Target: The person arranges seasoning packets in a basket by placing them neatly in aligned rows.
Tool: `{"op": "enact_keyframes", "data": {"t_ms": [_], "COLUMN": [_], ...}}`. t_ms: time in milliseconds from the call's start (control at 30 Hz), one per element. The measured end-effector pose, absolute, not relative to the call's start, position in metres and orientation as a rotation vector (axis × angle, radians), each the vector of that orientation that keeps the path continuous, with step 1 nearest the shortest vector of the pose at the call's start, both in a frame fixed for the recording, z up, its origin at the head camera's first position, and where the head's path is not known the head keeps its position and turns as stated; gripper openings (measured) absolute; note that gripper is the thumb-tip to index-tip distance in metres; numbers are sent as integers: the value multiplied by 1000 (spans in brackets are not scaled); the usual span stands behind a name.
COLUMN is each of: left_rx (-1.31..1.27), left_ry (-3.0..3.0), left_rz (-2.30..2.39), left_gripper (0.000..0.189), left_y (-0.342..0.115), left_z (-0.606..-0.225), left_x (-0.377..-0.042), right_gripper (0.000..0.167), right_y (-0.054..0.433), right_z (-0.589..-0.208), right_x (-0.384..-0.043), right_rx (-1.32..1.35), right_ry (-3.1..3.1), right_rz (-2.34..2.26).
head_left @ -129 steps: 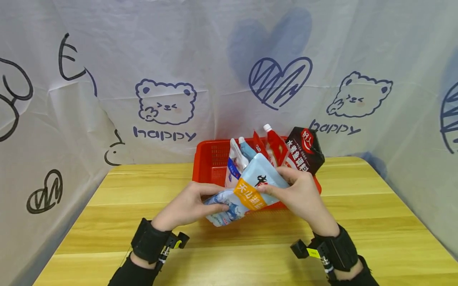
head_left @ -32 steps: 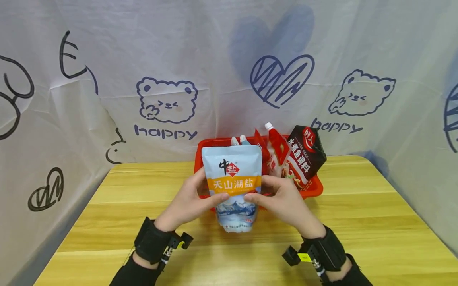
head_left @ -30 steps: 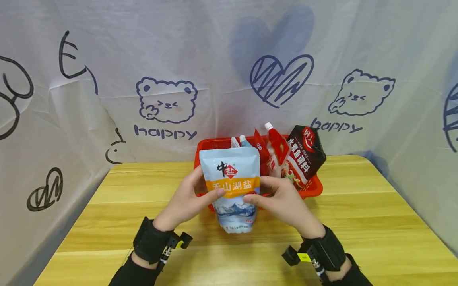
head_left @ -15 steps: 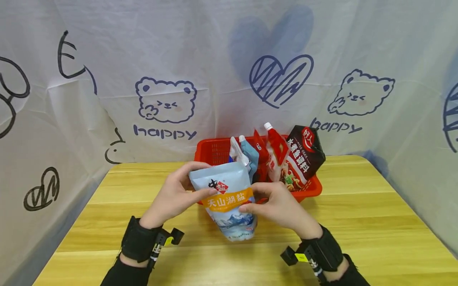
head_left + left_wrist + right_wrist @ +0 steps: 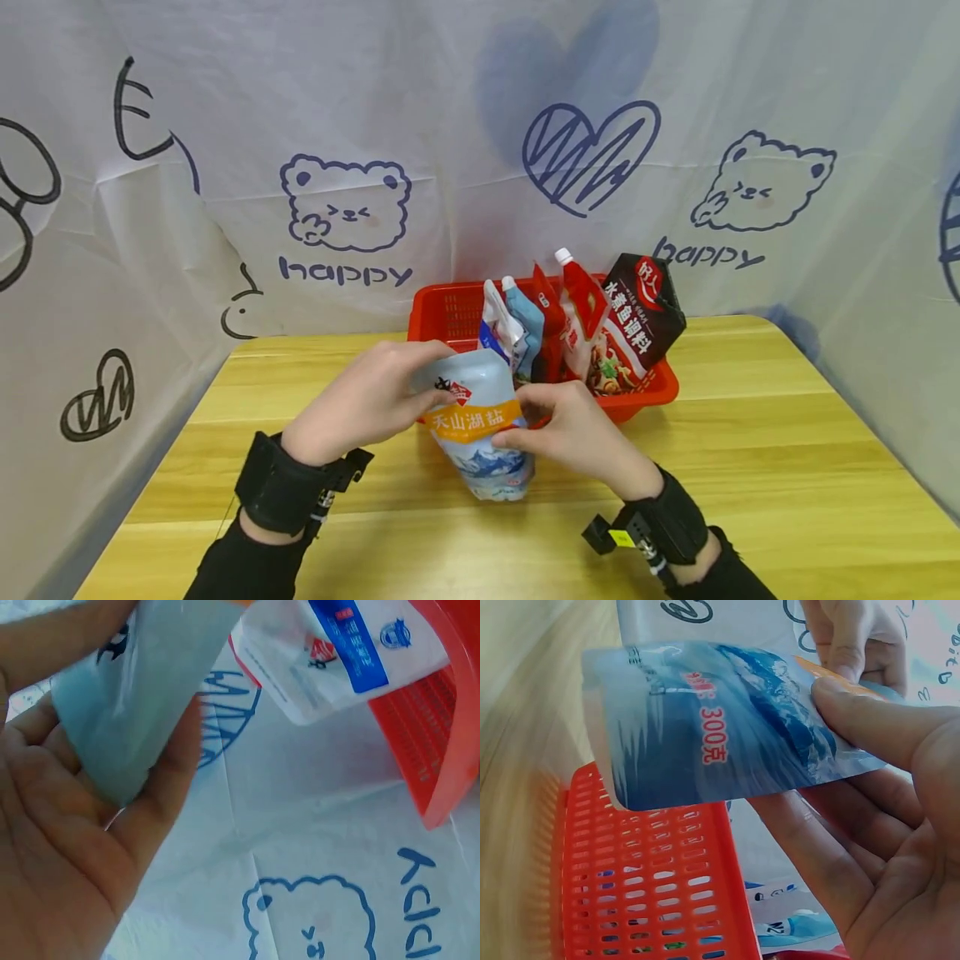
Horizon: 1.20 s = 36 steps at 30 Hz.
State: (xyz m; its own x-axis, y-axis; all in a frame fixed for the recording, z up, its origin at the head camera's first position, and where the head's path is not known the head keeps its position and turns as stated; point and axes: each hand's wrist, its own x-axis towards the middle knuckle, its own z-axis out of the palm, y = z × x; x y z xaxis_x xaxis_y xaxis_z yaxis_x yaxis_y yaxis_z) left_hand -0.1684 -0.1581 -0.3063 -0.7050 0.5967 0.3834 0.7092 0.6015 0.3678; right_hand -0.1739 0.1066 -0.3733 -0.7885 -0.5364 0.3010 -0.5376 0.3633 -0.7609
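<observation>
A light-blue salt pouch with an orange band and a mountain picture is held up in front of the red basket, leaning to the left. My left hand grips its upper left corner, thumb in front and fingers behind. On the lower right edge, my right hand pinches it between thumb and fingers. In the left wrist view the pouch's pale top end lies between thumb and fingers. The right wrist view shows the pouch's bottom end sticking out past the right hand.
Behind the pouch stands a red basket on a wooden table. It holds a white-and-blue pouch, a light-blue spouted pouch, a red spouted pouch and a black seasoning packet. A printed cloth hangs behind.
The pouch was sideways, then upright and facing me; it has since come lower and tilted left. My left hand has moved up to its top corner, uncovering the basket's pouches.
</observation>
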Motion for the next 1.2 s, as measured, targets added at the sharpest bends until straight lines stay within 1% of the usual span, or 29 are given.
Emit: {"op": "enact_keyframes", "data": {"t_ms": [167, 367, 467, 633, 700, 867, 1000, 1200], "left_rx": [-1198, -1341, -1358, -1344, -1336, -1294, -1243, -1132], "left_ry": [-2466, -2318, -2291, -2317, -2329, -2367, -2418, -2582], "left_rz": [-756, -789, -789, -753, -731, -712, -681, -619], "left_gripper": [29, 24, 25, 26, 27, 28, 25, 25], "left_y": [-154, -151, -153, -158, -160, -167, -171, -172], "left_z": [-303, -287, -276, -255, -248, -233, -231, -244], "left_x": [-172, -179, -183, -192, -196, -213, -231, -259], "right_gripper": [39, 43, 43, 43, 42, 28, 24, 20], "right_y": [106, 110, 114, 123, 126, 129, 128, 127], "right_z": [-375, -374, -373, -375, -376, -382, -385, -389], "right_x": [-175, -178, -180, -187, -191, -199, -202, -205], "right_rx": [959, 964, 990, 1023, 1037, 1072, 1029, 1024], "right_ry": [-2581, -2506, -2473, -2518, -2595, -2726, -2741, -2744], "right_rz": [1545, 1708, 1731, 1630, 1507, 1169, 1096, 1069]}}
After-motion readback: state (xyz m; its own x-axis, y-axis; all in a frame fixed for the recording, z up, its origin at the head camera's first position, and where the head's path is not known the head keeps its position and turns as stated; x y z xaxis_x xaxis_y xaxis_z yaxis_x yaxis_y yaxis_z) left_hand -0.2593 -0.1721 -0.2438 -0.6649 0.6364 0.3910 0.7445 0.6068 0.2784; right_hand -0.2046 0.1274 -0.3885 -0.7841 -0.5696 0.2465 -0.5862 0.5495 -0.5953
